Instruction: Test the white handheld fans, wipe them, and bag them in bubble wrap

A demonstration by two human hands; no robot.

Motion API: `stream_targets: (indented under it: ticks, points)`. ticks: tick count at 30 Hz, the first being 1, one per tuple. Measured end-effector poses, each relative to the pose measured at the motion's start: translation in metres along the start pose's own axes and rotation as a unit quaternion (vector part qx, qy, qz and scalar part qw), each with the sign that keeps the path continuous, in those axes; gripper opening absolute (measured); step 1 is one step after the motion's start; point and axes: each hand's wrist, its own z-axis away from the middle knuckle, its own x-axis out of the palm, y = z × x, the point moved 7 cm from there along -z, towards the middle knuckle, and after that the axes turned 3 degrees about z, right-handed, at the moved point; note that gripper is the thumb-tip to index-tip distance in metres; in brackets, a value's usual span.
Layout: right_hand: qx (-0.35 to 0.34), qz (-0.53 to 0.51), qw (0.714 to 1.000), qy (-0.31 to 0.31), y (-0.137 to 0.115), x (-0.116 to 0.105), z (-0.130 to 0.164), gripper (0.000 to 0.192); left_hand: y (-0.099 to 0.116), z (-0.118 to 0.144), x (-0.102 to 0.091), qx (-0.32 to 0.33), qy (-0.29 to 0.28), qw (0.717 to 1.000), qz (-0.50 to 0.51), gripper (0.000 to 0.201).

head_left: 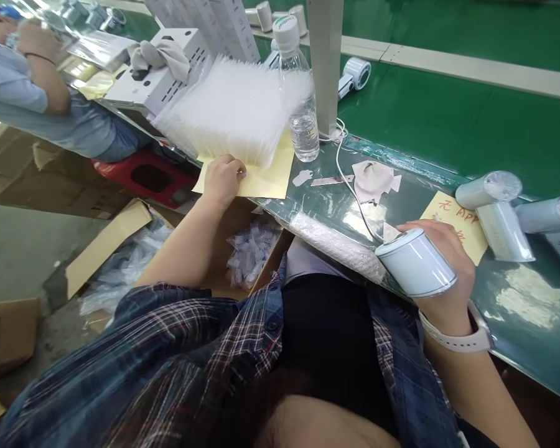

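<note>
My left hand (224, 180) rests over a yellow sheet (266, 182), at the near edge of a stack of thin translucent plastic bags (238, 102). Its thumb and fingers are pinched together; what lies between them, if anything, is too small to make out. My right hand (448, 255) is wrapped round a pale blue cylinder with a glossy side (417, 264), held tilted above the bench's front edge. Near that hand are a small white paper piece (391, 233) and a thin white cord (354, 186). A crumpled grey cloth (374, 180) lies farther back.
A water bottle (303, 118) stands beside a metal post (325, 68). Wrapped pale cylinder devices (490, 188) sit at right by a handwritten yellow note (471, 239). A blade strip (331, 180) lies mid-bench. Below is a carton of small bags (254, 252). Another person (42, 99) sits at left.
</note>
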Motion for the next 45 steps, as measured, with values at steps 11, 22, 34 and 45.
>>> stream_targets:
  ticks: [11, 22, 34, 45]
  points:
    - [-0.035, 0.051, 0.998, -0.02, -0.003, 0.016, -0.004, 0.014, 0.255, 0.14, -0.078, 0.365, -0.064, 0.701, 0.609, 0.026]
    - [0.024, 0.064, 0.997, 0.023, 0.02, 0.0, 0.013, 0.022, 0.127, 0.041, -0.034, 0.054, 0.305, 0.931, 0.195, 0.023]
    - [0.206, -0.006, 0.977, 0.061, 0.046, -0.002, 0.033, 0.067, 0.039, 0.039, -0.064, -0.071, 0.224, 0.951, 0.203, 0.014]
    - [0.296, 0.139, 0.943, 0.066, 0.048, -0.021, 0.05, 0.058, 0.266, 0.106, 0.03, 0.361, -0.105, 0.912, 0.163, 0.016]
